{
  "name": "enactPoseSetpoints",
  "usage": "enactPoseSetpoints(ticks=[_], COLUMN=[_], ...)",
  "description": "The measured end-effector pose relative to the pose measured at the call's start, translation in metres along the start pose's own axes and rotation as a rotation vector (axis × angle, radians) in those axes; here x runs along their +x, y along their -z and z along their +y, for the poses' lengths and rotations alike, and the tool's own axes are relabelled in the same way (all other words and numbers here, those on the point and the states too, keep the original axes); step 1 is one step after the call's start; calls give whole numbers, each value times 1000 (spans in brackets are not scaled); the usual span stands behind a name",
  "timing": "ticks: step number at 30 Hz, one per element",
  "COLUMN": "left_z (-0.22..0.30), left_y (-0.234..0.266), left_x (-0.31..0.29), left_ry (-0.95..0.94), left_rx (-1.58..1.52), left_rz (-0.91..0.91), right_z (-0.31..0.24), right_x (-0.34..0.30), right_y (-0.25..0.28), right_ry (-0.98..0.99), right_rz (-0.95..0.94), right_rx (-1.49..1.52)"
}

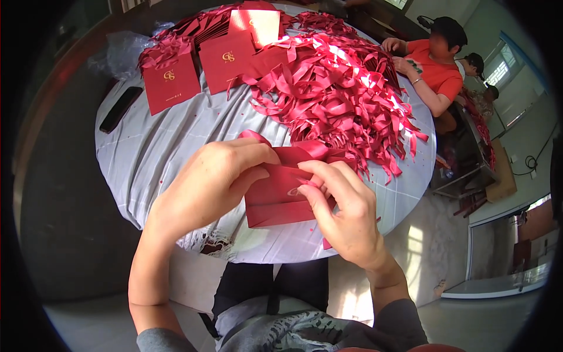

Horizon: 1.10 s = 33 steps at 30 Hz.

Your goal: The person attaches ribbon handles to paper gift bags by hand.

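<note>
A small red paper gift bag (pixel 275 215) is held over the near edge of the round table, its front bearing a pale printed mark. My left hand (pixel 214 179) pinches the bag's upper left edge between thumb and fingers. At the upper right edge, my right hand (pixel 347 214) is closed, its thumb and fingertips on the bag, with a bit of red ribbon showing between them. A loop of red satin ribbon (pixel 311 149) rises behind the bag's opening. What lies inside the bag is hidden.
The table wears a pale, wrinkled cloth (pixel 176 141). A large heap of ribboned red bags (pixel 334 100) covers its right side; flat red bags (pixel 171 85) stand farther left. A black phone (pixel 121 110) lies at the left edge. A person in an orange shirt (pixel 435 67) handles the far heap.
</note>
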<state>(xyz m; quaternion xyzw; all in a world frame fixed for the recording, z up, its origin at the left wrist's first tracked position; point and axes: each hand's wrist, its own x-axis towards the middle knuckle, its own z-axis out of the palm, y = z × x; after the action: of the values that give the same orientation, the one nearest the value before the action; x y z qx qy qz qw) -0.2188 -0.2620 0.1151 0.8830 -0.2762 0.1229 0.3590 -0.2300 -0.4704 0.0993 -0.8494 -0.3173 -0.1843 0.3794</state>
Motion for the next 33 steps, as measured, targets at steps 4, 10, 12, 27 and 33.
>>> enactPoseSetpoints(ticks=[4,10,12,27,33], left_z=[-7,-22,-22,-16,-9], left_y=[2,-6,-8,-18,-26], left_x=[-1,-1,0,1,1], left_ry=[52,289,298,131,-3], left_rx=[-257,-472,-490,-357,-192], left_rz=[-69,-58,-51,47,152], right_z=[3,6,13,10,7], right_x=[3,4,5,3,-1], right_y=[-5,-15,-22,-40,-42], right_ry=[-13,-92,-65,15,58], right_rz=[9,91,133,280,300], right_rx=[33,191,201,5,-144])
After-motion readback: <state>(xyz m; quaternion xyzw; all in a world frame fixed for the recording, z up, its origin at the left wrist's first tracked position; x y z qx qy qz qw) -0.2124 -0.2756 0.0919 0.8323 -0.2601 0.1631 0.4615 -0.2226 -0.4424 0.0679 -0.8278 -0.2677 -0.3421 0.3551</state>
